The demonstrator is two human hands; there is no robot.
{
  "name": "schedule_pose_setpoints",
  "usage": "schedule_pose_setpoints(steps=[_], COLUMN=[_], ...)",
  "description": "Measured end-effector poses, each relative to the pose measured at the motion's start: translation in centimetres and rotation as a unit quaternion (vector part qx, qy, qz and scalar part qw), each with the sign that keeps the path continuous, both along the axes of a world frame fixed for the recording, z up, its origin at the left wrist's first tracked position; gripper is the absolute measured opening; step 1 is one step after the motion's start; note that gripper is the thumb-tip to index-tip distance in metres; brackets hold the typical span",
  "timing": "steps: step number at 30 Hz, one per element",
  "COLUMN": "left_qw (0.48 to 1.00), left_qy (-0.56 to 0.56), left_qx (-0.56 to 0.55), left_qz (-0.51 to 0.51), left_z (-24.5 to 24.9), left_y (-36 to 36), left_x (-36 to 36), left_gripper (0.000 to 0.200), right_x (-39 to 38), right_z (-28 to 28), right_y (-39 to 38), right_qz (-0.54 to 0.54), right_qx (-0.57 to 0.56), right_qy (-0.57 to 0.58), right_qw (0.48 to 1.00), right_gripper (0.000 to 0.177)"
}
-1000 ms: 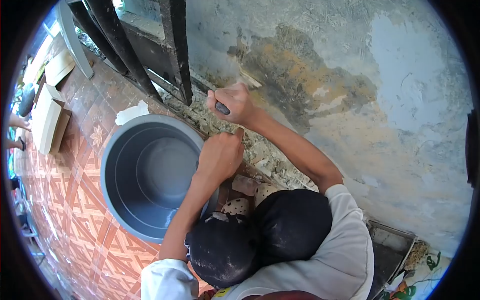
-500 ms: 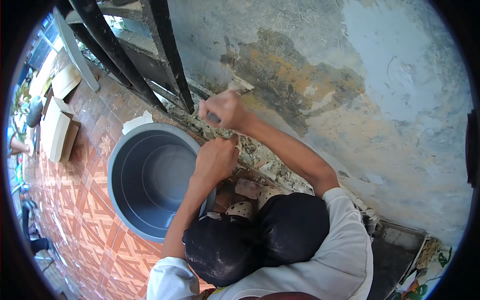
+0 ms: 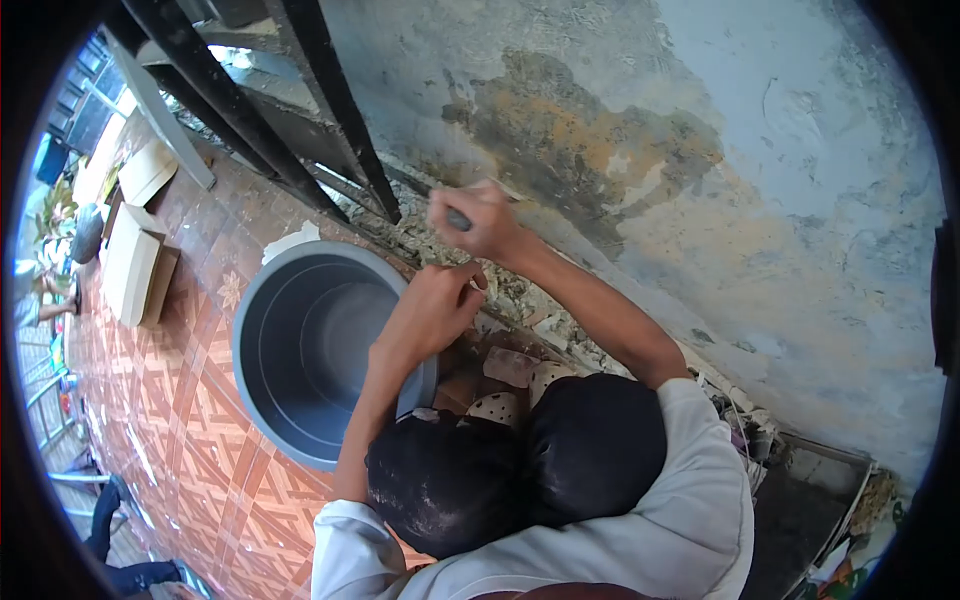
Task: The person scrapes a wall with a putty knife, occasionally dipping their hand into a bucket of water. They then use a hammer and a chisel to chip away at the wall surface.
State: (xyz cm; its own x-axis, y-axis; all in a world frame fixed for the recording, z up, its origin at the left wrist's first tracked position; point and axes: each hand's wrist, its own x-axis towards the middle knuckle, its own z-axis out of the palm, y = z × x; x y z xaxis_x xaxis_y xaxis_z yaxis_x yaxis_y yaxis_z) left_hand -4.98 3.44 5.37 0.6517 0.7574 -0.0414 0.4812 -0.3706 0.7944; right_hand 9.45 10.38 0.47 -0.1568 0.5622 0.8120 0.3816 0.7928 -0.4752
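Note:
My right hand (image 3: 482, 222) is closed around the dark grey handle of a scraper (image 3: 458, 219), held close to the foot of the wall. Its blade is mostly hidden behind my fingers. Below it, my left hand (image 3: 432, 308) is curled with thumb and fingers drawn together over the rubble strip; anything inside it is hidden. Broken plaster and rubble (image 3: 535, 318) line the base of the weathered wall (image 3: 620, 150), whose paint has come away in a brown and ochre patch.
A grey plastic tub (image 3: 247, 355) stands left of my left forearm on the patterned tile floor (image 3: 185, 400). Black metal bars (image 3: 345, 110) rise ahead. A brick piece (image 3: 510, 367) lies before my feet. Cardboard (image 3: 130, 265) and another person's leg (image 3: 55, 310) are at far left.
My right hand has come down off the wall and turned, so the scraper's blade, seen before, is now hidden. My left hand has shifted slightly right. The view has moved a little.

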Motion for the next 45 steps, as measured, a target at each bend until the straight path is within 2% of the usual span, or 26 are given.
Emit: schedule_pose_setpoints(steps=[3, 6, 7, 9, 11, 13, 14, 17, 20, 24, 26, 28, 30, 33, 36, 39, 42, 45], left_qw=[0.983, 0.955, 0.955, 0.941, 0.883, 0.899, 0.905, 0.879, 0.874, 0.943, 0.976, 0.986, 0.996, 0.995, 0.987, 0.992, 0.99, 0.993], left_qy=[-0.171, -0.101, -0.05, 0.049, 0.08, 0.135, 0.163, 0.173, 0.192, 0.162, 0.082, -0.027, -0.037, 0.019, 0.024, 0.045, 0.022, 0.013], left_qx=[0.011, -0.078, -0.125, -0.224, -0.383, -0.371, -0.362, -0.406, -0.415, -0.207, -0.16, -0.151, -0.084, -0.1, -0.151, -0.109, -0.106, -0.051], left_qz=[0.065, 0.266, 0.262, 0.251, 0.259, 0.19, 0.153, 0.181, 0.166, 0.203, 0.125, 0.063, -0.002, 0.006, 0.039, 0.053, 0.085, 0.108], left_z=[2.2, 0.8, -0.6, -5.5, -9.8, -18.7, -21.0, -19.2, -12.0, 3.5, 6.4, 5.8, 0.5, -2.8, -4.3, -4.4, -4.2, -4.0], left_y=[-0.5, -0.9, -0.6, 0.2, 0.1, -0.1, -0.3, -1.4, 0.4, 4.5, 7.6, 10.6, 15.0, 18.1, 18.8, 19.3, 19.5, 18.2], left_x=[-3.1, -9.0, -10.6, -12.6, -12.4, -14.3, -15.1, -13.6, -13.2, -10.0, -5.9, 0.0, 4.1, 7.1, 7.2, 6.0, 4.9, 3.6], left_gripper=[0.02, 0.024, 0.024, 0.025, 0.026, 0.027, 0.028, 0.03, 0.032, 0.037, 0.037, 0.034, 0.031, 0.031, 0.03, 0.03, 0.03, 0.03], right_x=[2.8, 5.0, 5.4, 5.8, 5.4, 5.2, 5.1, 4.8, 5.2, 5.0, 5.0, 4.9, 4.6, 5.2, 5.7, 5.9, 5.8, 5.9], right_z=[-0.1, -0.5, -0.3, 0.1, -1.2, -2.0, -2.2, -2.5, -2.4, -1.5, -2.7, -2.8, -2.2, -1.7, -0.4, -0.9, -1.6, -0.8], right_y=[-3.7, -6.0, -6.5, -7.6, -8.1, -8.5, -8.7, -9.2, -9.6, -9.4, -9.0, -8.8, -9.1, -9.3, -9.7, -9.6, -9.7, -9.5], right_qz=[-0.034, -0.102, -0.111, -0.126, -0.124, -0.131, -0.138, -0.134, -0.13, -0.129, -0.134, -0.13, -0.12, -0.109, -0.125, -0.143, -0.17, -0.142], right_qx=[-0.07, -0.108, -0.132, -0.183, -0.229, -0.262, -0.273, -0.318, -0.341, -0.377, -0.379, -0.374, -0.367, -0.372, -0.371, -0.361, -0.348, -0.356], right_qy=[-0.012, 0.015, 0.017, 0.018, 0.06, 0.077, 0.073, 0.095, 0.095, 0.166, 0.171, 0.171, 0.172, 0.203, 0.224, 0.234, 0.197, 0.192], right_qw=[0.997, 0.989, 0.985, 0.975, 0.964, 0.953, 0.949, 0.934, 0.926, 0.902, 0.9, 0.902, 0.906, 0.899, 0.892, 0.891, 0.901, 0.904], right_gripper=[0.008, 0.019, 0.022, 0.027, 0.032, 0.035, 0.036, 0.038, 0.039, 0.039, 0.039, 0.038, 0.037, 0.036, 0.036, 0.036, 0.037, 0.037])
